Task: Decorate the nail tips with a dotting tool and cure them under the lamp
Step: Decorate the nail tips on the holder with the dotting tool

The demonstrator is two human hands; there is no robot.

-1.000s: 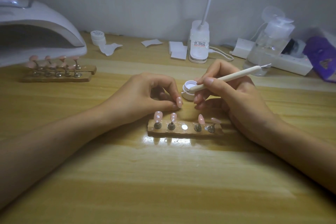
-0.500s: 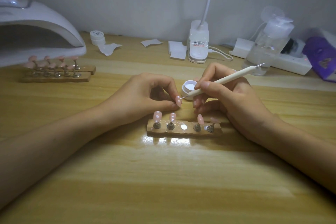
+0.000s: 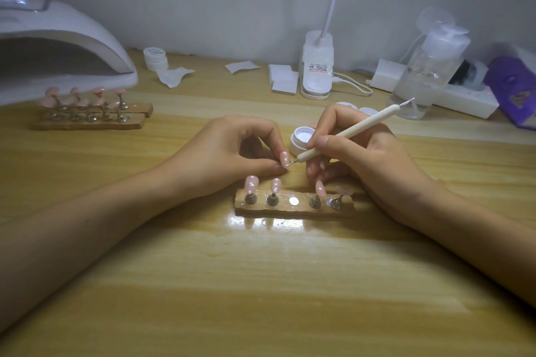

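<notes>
Left hand (image 3: 232,153) pinches a pink nail tip (image 3: 284,158) between thumb and forefinger near the middle of the table (image 3: 261,284); right hand (image 3: 365,162) grips the dotting tool (image 3: 348,132) like a pen, its metal point touching that nail tip; just nearer the front edge lies a wooden holder (image 3: 293,210) carrying four other tips (image 3: 251,184) on stands, its middle spot bare; an open white jar (image 3: 300,140) sits just behind the hands; the curing lamp (image 3: 66,43) stands at the far left corner, two more holders (image 3: 87,122) before it.
</notes>
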